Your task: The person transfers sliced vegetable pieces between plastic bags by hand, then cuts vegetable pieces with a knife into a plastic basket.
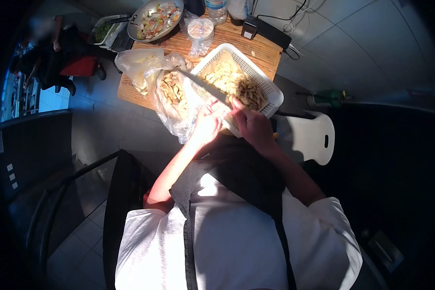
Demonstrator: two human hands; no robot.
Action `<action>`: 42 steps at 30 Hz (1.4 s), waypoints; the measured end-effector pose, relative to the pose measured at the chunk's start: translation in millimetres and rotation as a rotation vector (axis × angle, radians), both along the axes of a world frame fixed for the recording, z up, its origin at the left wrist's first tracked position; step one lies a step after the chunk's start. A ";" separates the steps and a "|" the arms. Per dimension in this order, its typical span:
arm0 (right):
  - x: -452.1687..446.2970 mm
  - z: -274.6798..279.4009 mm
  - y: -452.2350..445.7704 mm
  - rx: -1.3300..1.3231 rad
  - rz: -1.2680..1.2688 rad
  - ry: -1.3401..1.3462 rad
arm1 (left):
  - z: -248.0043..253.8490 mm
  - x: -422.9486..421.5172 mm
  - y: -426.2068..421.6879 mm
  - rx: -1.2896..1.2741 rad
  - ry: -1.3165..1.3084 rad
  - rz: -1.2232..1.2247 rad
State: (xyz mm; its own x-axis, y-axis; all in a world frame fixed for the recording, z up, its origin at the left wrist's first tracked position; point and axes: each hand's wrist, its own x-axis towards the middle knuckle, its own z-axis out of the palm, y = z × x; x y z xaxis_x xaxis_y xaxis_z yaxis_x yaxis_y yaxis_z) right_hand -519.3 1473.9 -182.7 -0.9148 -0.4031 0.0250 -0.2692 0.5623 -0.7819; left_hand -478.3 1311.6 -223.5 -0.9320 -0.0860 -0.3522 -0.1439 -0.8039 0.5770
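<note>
My right hand (pixel 252 126) is closed around the handle of a large knife (pixel 203 86), its blade pointing up and left across the basket's edge. My left hand (pixel 208 123) is closed close beside it, under the blade; glare hides what its fingers hold. Beneath and beyond both hands sits a white perforated basket (pixel 274 96), with pale chopped pieces (pixel 223 72) on the left and browner strips (pixel 250 94) on the right. Left of the hands, a clear plastic bag (pixel 181 123) lies open with brownish chunks (pixel 173 89) inside.
Another plastic bag (pixel 135 60) lies at the wooden table's (pixel 130 94) left edge. Behind are a pan of mixed food (pixel 157 21), a wrapped round tub (pixel 200 30), a water bottle (pixel 216 10) and a black power adapter (pixel 270 33). A white stool (pixel 319 137) stands right; a seated person (pixel 50 55) is far left.
</note>
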 end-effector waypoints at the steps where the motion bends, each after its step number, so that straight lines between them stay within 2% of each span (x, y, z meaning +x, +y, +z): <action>1: -1.2 -3.3 -0.9 -0.046 -0.029 -0.014 | 1.5 1.3 6.9 0.067 0.041 -0.073; 3: 0.2 -4.6 2.3 -0.079 -0.021 -0.064 | 3.2 3.4 10.0 0.131 -0.068 -0.048; 4: 0.6 -4.3 3.2 -0.097 -0.010 -0.088 | -1.1 2.8 3.6 0.104 -0.066 -0.025; 7: 6.4 4.3 5.5 0.088 0.067 -0.051 | -10.2 -3.2 -16.9 0.033 -0.027 0.047; 12: 6.2 0.7 5.8 0.084 0.075 0.049 | -0.2 -3.8 -18.8 -0.054 -0.047 0.100; 19: 1.6 5.9 3.8 0.063 0.082 0.053 | 3.8 -3.3 -16.0 -0.018 -0.038 0.011; 21: -1.1 -3.2 2.2 -0.006 0.067 0.072 | 16.1 -1.3 -7.6 0.014 -0.072 0.036; 22: -1.5 -6.6 2.4 -0.040 0.060 0.081 | 5.8 -0.4 -11.6 -0.016 -0.043 0.004; 28: 0.2 2.8 9.2 0.131 0.119 -0.033 | -3.8 -0.5 -11.1 -0.044 -0.073 0.011; 31: -2.4 1.6 4.9 0.014 0.056 0.009 | 1.8 1.9 -2.7 0.065 -0.077 0.010; 35: -15.8 -20.9 3.1 0.087 0.013 -0.052 | -18.9 7.5 -2.4 0.197 0.033 -0.079; 37: -25.5 -26.2 7.2 0.120 -0.040 -0.137 | 2.5 9.3 4.5 0.213 -0.010 -0.125; 38: -26.1 -28.8 10.5 0.042 -0.038 -0.129 | 4.1 9.5 1.5 0.230 -0.010 -0.134; 41: -17.5 -20.1 13.8 -0.031 0.004 -0.131 | 6.3 5.0 -10.4 0.174 -0.098 -0.022; 42: -14.4 -11.0 14.0 -0.013 0.026 -0.142 | 6.8 2.4 -13.9 0.119 -0.046 -0.025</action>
